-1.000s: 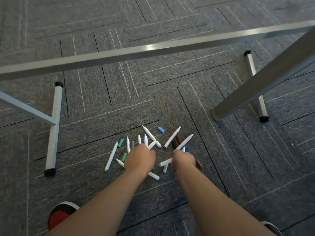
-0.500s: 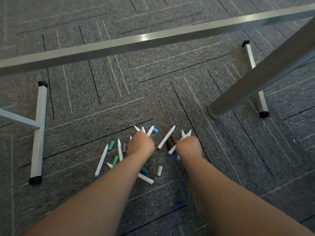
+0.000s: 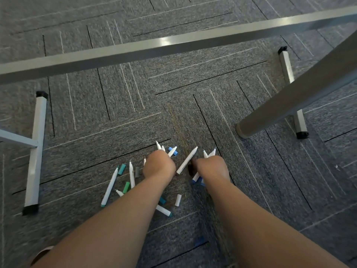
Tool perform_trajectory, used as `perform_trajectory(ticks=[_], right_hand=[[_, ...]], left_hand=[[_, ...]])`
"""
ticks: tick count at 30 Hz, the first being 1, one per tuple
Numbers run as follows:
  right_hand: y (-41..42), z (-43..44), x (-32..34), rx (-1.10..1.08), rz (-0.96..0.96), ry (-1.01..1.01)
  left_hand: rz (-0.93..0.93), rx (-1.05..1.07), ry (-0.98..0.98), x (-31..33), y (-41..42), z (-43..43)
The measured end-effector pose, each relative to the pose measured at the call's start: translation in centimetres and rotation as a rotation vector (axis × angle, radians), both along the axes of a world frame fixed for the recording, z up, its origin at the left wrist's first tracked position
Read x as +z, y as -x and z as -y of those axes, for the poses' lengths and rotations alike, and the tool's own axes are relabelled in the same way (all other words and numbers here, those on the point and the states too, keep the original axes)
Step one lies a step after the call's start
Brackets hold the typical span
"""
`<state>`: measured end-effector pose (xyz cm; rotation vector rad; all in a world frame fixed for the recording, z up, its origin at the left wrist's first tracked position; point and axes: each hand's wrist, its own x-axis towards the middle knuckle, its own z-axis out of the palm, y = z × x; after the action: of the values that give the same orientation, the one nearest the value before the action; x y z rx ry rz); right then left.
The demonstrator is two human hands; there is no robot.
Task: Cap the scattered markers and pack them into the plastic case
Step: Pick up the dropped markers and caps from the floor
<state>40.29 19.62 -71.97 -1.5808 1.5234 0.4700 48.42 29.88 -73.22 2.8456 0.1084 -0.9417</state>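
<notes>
Several white uncapped markers and loose caps lie scattered on the grey carpet. My left hand (image 3: 159, 167) is curled round a bunch of markers whose tips stick out beyond its knuckles (image 3: 158, 146). My right hand (image 3: 211, 168) grips a few markers too, their tips (image 3: 209, 152) showing above it and blue ends below. Between the hands lies a long white marker (image 3: 187, 161). A blue cap (image 3: 172, 150) sits just beyond the left hand. Teal caps (image 3: 121, 169), a green cap (image 3: 126, 187), a grey cap (image 3: 137, 172) and more markers (image 3: 110, 187) lie to the left. No plastic case is in view.
A metal table crossbar (image 3: 173, 45) runs across above the pile. A table foot (image 3: 35, 151) lies on the floor at left, another (image 3: 291, 91) at right, and a slanted round leg (image 3: 289, 101) ends near the markers. A white cap (image 3: 178, 200) lies between my forearms.
Both hands moved forward over the pile and gathered markers into their grips; marker tips now stick out above each fist. The camera leaned closer.
</notes>
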Motion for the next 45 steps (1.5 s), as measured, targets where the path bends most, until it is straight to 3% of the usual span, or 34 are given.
perform_trajectory(ticks=[8, 17, 31, 37, 45], right_hand=[[-0.9, -1.1, 1.0, 0.084, 0.074, 0.070], [-3.5, -2.8, 0.1, 0.265, -0.039, 0.189], [-4.5, -5.2, 0.1, 0.513, -0.175, 0.428], [-3.7, -5.9, 0.5, 0.500, -0.114, 0.414], [-1.5, -7.3, 3.1, 0.421, 0.064, 0.231]], left_hand=[[-0.009, 0.060, 0.076, 0.6, 0.6, -0.6], [-0.035, 0.049, 0.231, 2.3, -1.2, -2.5], [-0.027, 0.077, 0.293, 2.7, -1.1, -4.5], [-0.038, 0.096, 0.330, 3.7, -0.6, -5.5], [-0.051, 0.165, 0.351, 6.2, 1.2, -7.6]])
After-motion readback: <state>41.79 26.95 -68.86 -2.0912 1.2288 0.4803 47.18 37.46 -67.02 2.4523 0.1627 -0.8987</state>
